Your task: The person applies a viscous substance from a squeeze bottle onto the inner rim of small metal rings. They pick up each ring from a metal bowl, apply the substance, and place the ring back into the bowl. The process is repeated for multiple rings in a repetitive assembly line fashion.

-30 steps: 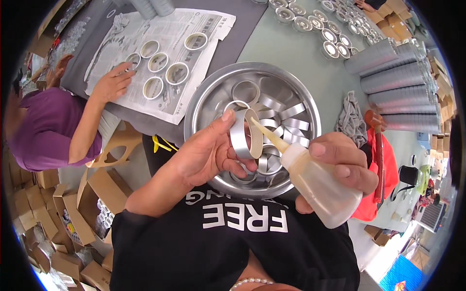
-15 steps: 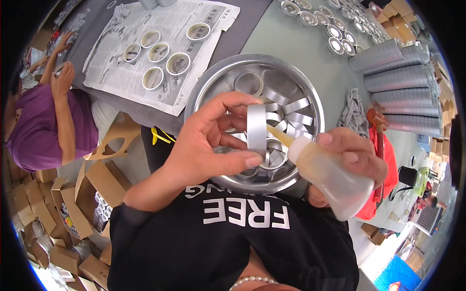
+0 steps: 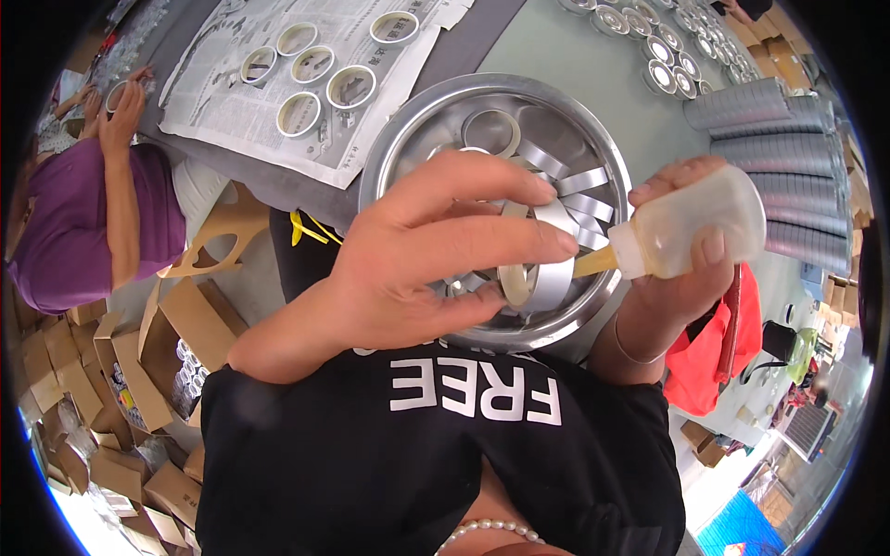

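Note:
My left hand (image 3: 399,255) grips a wide silver ring (image 3: 554,278) between thumb and fingers, above a round steel basin (image 3: 374,176). A pale inner edge of that ring shows between the fingers. My right hand (image 3: 691,283) is closed round a translucent squeeze bottle (image 3: 718,208), held almost level with its base to the right. The bottle's yellowish nozzle (image 3: 595,263) points left, its tip at the ring's right side; whether they touch I cannot tell. Several loose silver rings (image 3: 586,181) lie in the basin, partly hidden behind my left hand.
Newspaper (image 3: 209,134) on the table's left bears several pale-rimmed rings (image 3: 352,87). Stacked silver cylinders (image 3: 779,176) and round metal pieces (image 3: 660,78) stand at right. A person in purple (image 3: 97,208) works at far left. Cardboard boxes (image 3: 199,324) lie below; red cloth (image 3: 695,361) hangs right.
My left hand has shifted right and turned, tilting the ring. My right hand has raised the bottle rightward and levelled it; its nozzle has moved right and slightly down.

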A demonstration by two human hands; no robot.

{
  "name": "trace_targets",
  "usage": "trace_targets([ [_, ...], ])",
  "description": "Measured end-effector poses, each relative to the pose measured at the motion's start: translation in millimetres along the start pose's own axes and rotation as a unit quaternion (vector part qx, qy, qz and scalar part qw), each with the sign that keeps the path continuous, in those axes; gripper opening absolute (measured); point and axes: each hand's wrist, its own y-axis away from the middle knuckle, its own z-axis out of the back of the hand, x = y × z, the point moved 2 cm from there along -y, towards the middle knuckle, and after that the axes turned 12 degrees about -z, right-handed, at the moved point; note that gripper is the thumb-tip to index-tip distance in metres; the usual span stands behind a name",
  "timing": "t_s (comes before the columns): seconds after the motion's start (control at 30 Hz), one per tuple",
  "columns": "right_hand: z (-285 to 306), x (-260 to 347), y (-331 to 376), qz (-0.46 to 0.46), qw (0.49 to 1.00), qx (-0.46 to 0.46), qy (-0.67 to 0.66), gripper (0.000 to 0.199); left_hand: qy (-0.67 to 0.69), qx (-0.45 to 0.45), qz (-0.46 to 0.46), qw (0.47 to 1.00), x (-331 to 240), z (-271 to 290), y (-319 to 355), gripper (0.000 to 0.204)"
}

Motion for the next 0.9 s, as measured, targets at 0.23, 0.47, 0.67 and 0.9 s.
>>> trace_targets([
  [0.23,17.5,-17.1,-22.3,-0.228,0.884,0.075,-0.401,0.053,-0.098,-0.109,0.198,0.969,-6.2,38.5,8.2,0.059],
  [0.47,40.5,-8.2,-23.6,-0.128,0.915,0.057,-0.378,0.055,-0.357,0.132,0.423,0.823,61.4,101.3,93.2,0.058],
  [0.67,39.2,-13.8,-23.5,-0.122,0.914,0.104,-0.374,0.058,-0.385,-0.027,0.288,0.876,65.5,70.0,39.8,0.065],
  [0.9,39.3,-6.2,-21.3,-0.101,0.923,0.086,-0.362,0.058,-0.247,0.296,0.165,0.908,78.3,-14.4,14.6,0.067],
])
